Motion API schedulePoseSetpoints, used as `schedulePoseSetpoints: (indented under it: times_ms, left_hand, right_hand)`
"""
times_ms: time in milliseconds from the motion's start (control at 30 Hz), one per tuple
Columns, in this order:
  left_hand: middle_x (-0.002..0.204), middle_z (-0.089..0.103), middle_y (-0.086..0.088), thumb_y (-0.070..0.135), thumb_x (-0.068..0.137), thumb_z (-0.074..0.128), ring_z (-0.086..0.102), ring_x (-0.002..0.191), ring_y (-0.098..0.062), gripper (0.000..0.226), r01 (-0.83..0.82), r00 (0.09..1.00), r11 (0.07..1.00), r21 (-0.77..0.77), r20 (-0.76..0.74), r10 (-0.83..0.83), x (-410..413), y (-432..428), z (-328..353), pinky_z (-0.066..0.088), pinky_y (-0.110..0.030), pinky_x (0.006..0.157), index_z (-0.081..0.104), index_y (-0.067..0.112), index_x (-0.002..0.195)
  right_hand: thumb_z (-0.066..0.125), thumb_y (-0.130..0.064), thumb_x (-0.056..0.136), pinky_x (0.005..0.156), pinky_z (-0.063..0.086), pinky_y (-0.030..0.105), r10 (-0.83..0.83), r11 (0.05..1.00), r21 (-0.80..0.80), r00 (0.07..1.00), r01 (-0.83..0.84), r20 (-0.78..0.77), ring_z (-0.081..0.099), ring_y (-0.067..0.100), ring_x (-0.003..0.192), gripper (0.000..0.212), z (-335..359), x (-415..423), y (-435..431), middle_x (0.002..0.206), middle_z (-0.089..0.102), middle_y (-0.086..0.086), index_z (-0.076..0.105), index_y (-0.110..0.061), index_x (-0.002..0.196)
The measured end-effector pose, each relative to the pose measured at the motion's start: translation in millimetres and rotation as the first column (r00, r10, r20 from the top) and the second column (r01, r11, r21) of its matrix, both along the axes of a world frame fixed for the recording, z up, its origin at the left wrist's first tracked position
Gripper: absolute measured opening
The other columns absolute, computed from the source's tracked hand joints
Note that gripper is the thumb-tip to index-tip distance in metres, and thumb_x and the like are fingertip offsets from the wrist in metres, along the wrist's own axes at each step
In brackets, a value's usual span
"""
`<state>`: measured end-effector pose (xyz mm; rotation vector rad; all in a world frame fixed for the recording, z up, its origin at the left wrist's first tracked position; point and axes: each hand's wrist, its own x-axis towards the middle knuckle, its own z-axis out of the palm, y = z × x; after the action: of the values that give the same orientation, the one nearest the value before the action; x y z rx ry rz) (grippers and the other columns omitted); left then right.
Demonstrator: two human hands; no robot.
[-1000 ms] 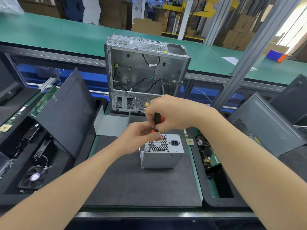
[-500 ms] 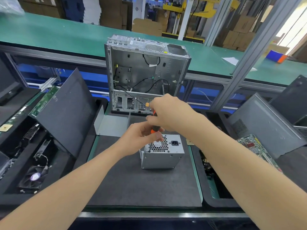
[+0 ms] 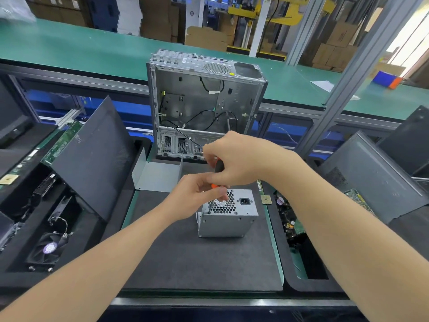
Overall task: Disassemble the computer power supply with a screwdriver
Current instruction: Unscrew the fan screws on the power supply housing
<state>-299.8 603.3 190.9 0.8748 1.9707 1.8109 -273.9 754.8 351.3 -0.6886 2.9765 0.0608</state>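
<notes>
- Turning at the wrist, the right hand [image 3: 236, 159] has shifted slightly while gripping the screwdriver [image 3: 219, 167] handle; the left hand [image 3: 197, 196] still pinches its lower end.
- The power supply [image 3: 228, 223] sits unmoved on the dark mat [image 3: 185, 263], with the tip at its near-left top corner, so a screw is probably being loosened.
- The screw head is too small to make out.

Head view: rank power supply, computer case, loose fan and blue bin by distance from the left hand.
1. Power supply, directly under the left hand.
2. Computer case, just behind.
3. Fan, left tray.
4. Blue bin, far back right.
</notes>
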Motion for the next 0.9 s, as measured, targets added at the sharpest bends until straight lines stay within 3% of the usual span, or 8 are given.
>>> schedulePoseSetpoints:
  times_ms: [133,200,300,400,467,533,733,900]
  left_hand:
    - [0.102,0.08,0.002,0.061,0.089,0.073,0.076,0.1,-0.017,0.033,-0.001,1.0,0.999,-0.05,0.015,0.002,-2.1,1.7,-4.7,0.058,-0.038,0.093,0.075,0.035,0.109]
    - [0.108,0.079,0.003,0.061,0.088,0.075,0.074,0.102,-0.016,0.034,-0.011,1.0,0.998,-0.063,0.005,0.011,-3.0,-3.0,-10.6,0.057,-0.038,0.091,0.073,0.036,0.111]
    - [0.112,0.07,-0.002,0.034,0.091,0.071,0.065,0.102,-0.022,0.027,-0.096,0.993,0.995,0.017,0.075,0.095,-4.7,-14.2,-29.0,0.053,-0.034,0.088,0.066,0.026,0.117]
    - [0.11,0.068,-0.007,0.03,0.096,0.067,0.062,0.087,-0.018,0.021,-0.324,0.882,0.916,-0.236,0.275,0.383,0.3,-18.4,-44.4,0.051,-0.029,0.078,0.061,0.018,0.113]
    - [0.111,0.071,-0.011,0.024,0.099,0.068,0.061,0.079,-0.019,0.024,-0.224,0.791,0.915,-0.336,0.486,0.372,4.8,-19.1,-51.8,0.051,-0.03,0.073,0.067,0.009,0.117]
    - [0.106,0.072,-0.014,0.018,0.097,0.071,0.06,0.073,-0.019,0.022,-0.151,0.719,0.948,-0.28,0.627,0.3,8.5,-20.0,-52.7,0.05,-0.028,0.066,0.072,0.002,0.113]
    - [0.107,0.075,-0.009,0.03,0.098,0.072,0.06,0.086,-0.022,0.025,-0.086,0.658,0.953,-0.291,0.701,0.274,4.4,-18.4,-41.8,0.046,-0.03,0.074,0.074,0.013,0.116]
    - [0.13,0.071,-0.01,0.037,0.1,0.068,0.052,0.085,-0.018,0.028,-0.086,0.67,0.946,-0.312,0.685,0.287,-2.1,-12.4,-36.6,0.041,-0.032,0.084,0.07,0.018,0.12]
  right_hand:
    - [0.048,-0.069,0.095,0.049,0.02,0.028,-0.231,0.967,0.053,0.944,0.25,-0.238,0.036,0.018,0.054,0.054,-16.8,2.7,-15.1,0.07,0.039,-0.002,0.043,-0.02,0.075]
    - [0.051,-0.062,0.097,0.051,0.024,0.03,-0.222,0.971,0.039,0.952,0.236,-0.212,0.032,0.016,0.054,0.052,-18.0,0.7,-16.9,0.07,0.038,-0.001,0.034,-0.022,0.068]
    - [0.054,-0.054,0.098,0.057,0.034,0.032,-0.22,0.972,0.038,0.956,0.231,-0.192,0.034,0.017,0.054,0.052,-15.6,-1.8,-13.5,0.07,0.039,0.0,0.03,-0.022,0.065]
    - [0.053,-0.055,0.099,0.053,0.032,0.03,-0.231,0.969,0.047,0.953,0.244,-0.196,0.037,0.017,0.055,0.051,-16.2,-3.0,-9.1,0.071,0.041,0.001,0.032,-0.021,0.066]
    - [0.052,-0.055,0.099,0.052,0.031,0.029,-0.238,0.967,0.041,0.953,0.25,-0.187,0.039,0.017,0.056,0.051,-15.9,-4.0,-6.2,0.072,0.043,0.002,0.035,-0.02,0.066]
    - [0.053,-0.056,0.098,0.05,0.03,0.026,-0.242,0.967,0.035,0.953,0.252,-0.18,0.042,0.018,0.055,0.05,-14.5,-4.6,-3.6,0.071,0.046,0.002,0.039,-0.019,0.067]
    - [0.054,-0.058,0.097,0.049,0.031,0.025,-0.247,0.967,0.031,0.957,0.254,-0.154,0.047,0.019,0.054,0.051,-14.3,-7.8,0.3,0.069,0.051,0.002,0.045,-0.017,0.067]
    - [0.054,-0.059,0.097,0.049,0.032,0.025,-0.227,0.971,0.042,0.962,0.236,-0.152,0.049,0.019,0.054,0.052,-13.5,-8.2,-0.4,0.069,0.052,0.002,0.044,-0.017,0.067]
